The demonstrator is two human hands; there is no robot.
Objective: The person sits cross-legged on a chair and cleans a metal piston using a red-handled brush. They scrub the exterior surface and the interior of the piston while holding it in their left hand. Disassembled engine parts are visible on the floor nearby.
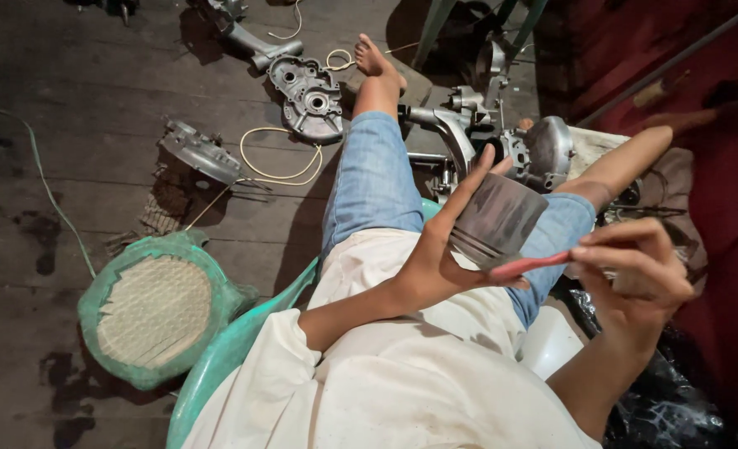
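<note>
My left hand [444, 249] is raised over my lap and grips a grey metal piston [500, 218], thumb up along its side and fingers under its ringed end. My right hand [635, 270] pinches a thin red-handled tool [529, 264] whose tip touches the lower edge of the piston. Both hands are above my jeans-covered left leg [375, 179], which stretches out to a bare foot [376, 60].
An engine block [502, 141] stands between my legs. Grey engine covers [309, 98] [201, 152] and a looped cream cord [279, 158] lie on the dark wooden floor. A green woven stool [153, 309] sits at left; I sit on a green plastic chair [219, 357].
</note>
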